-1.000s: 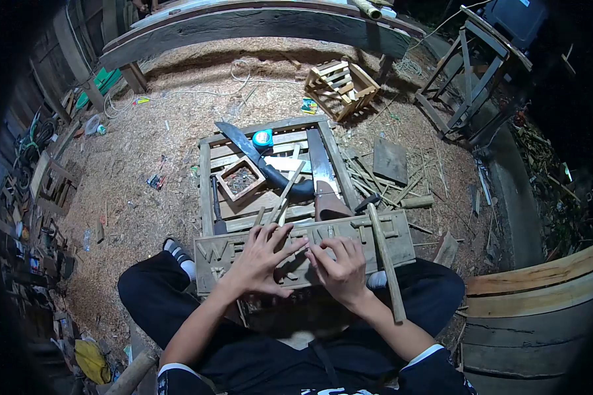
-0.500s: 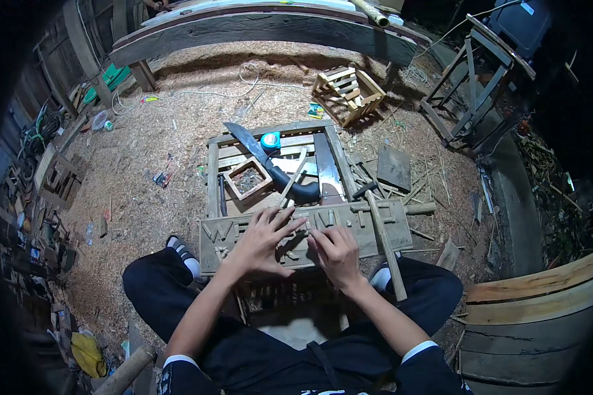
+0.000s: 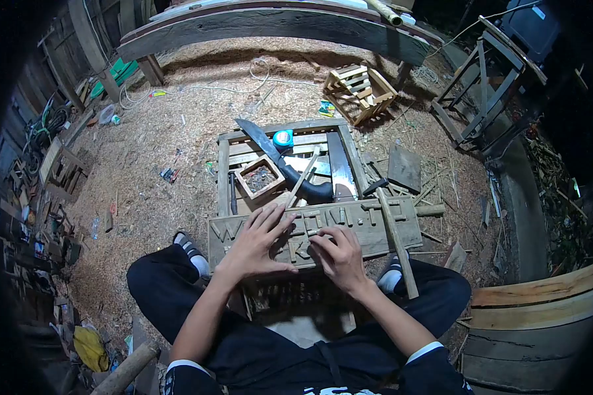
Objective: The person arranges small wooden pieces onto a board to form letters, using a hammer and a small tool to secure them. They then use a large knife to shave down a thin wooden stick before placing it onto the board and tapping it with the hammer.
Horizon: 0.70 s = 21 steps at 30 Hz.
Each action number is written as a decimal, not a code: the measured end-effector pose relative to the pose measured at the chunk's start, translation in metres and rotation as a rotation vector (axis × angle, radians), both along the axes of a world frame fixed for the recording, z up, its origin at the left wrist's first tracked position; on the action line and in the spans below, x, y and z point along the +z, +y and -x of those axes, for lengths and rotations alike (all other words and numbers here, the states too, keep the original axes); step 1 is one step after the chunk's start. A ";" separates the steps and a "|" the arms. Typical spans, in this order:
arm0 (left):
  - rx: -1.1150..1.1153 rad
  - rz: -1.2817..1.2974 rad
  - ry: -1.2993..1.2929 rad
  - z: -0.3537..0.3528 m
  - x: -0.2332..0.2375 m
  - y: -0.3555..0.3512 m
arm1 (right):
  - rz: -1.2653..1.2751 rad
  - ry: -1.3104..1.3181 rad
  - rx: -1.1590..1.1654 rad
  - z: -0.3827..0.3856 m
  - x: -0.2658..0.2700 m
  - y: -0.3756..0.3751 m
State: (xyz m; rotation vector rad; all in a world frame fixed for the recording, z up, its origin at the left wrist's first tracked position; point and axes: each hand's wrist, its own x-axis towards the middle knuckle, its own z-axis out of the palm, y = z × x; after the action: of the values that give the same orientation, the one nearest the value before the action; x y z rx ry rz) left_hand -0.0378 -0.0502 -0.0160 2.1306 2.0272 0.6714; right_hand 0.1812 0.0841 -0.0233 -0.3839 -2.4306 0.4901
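- The plank (image 3: 382, 242) lies face up across the center of the frame, in front of your shins, with small wooden strips (image 3: 222, 230) on it, some set in letter shapes.
- Your left hand (image 3: 250, 249) is spread wide, palm down over the plank's left half, thumb stretched toward its near edge; it appears to grip nothing.
- Your right hand (image 3: 339, 257) is half curled near the plank's middle, thumb and forefinger drawn close at a short strip. Whether they pinch it, I cannot tell.
- The strips look light, dry and stiff, so they should nudge or roll easily and could snap if squeezed hard across the middle. Take each by its sides between thumb and fingertip, with a light pinch.
- The plank should be much heavier and rigid; hold it flat by both short ends, since tilting it could slide any loose strips.
- What looks like a hammer (image 3: 396, 247) slants across the plank's right part, handle toward your knee (an awkward neighbor for small pieces). Lift it straight up by the handle rather than dragging it.
- Beyond, at upper center, the machete (image 3: 315, 191) and handsaw (image 3: 340, 174) rest on the slatted frame (image 3: 224, 171); take either only by its handle.
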 end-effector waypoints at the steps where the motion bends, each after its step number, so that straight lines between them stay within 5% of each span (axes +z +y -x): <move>1: -0.007 0.008 -0.027 0.001 0.001 -0.001 | 0.000 0.000 0.001 0.002 0.001 -0.001; 21: 0.200 -0.157 -0.019 -0.028 -0.018 0.003 | 0.152 -0.039 -0.059 -0.003 0.006 -0.004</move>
State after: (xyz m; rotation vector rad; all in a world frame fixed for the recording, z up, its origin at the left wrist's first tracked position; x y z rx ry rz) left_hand -0.0098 -0.0471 -0.0338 2.0067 2.2677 0.9025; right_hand 0.1842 0.0804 -0.0176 -0.5325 -2.4192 0.6491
